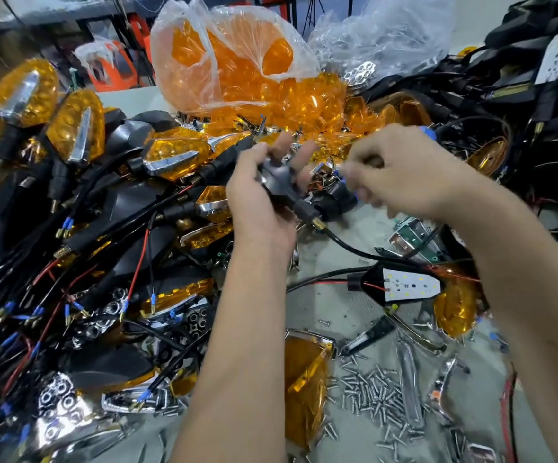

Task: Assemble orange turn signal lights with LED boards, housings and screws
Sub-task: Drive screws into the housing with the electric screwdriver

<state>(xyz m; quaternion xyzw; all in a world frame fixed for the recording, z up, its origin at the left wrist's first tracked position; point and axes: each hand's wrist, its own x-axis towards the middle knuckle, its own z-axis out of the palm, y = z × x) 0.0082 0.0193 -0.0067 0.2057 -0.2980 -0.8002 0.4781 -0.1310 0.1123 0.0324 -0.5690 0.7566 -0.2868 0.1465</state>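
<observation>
Two bare hands meet above the grey worktop [307, 262] in the head view, and this is the only view there is. The left hand [260, 198] grips a dark grey plastic turn signal housing [279, 182] with a black rubber stalk; thumb and curled fingers [284, 142] wrap round its body, back face toward the camera. From the stalk's brass-tipped end a black cable [347, 245] trails down to the worktop. The right hand [404, 175], just right of the housing, is blurred; its fingers look curled together as if pinching something small, but what, if anything, they hold cannot be made out.

Below and right of the housing lies a second black housing with a white LED board [411, 287] seated in it, red and black leads attached. Further below it, a scatter of small silver screws [377, 399] lies on the worktop. Above the housing, a clear plastic bag of orange lenses [237, 61] sits open; to its left, finished orange lights [77, 132] lie in a pile.

The housing looks light and rigid, likely easy to turn in one hand; the shell body is the sensible place to hold. The rubber stalk would probably flex, and tugging the cable could strain the thin leads. The screws are tiny and likely to slip from fingertips.
</observation>
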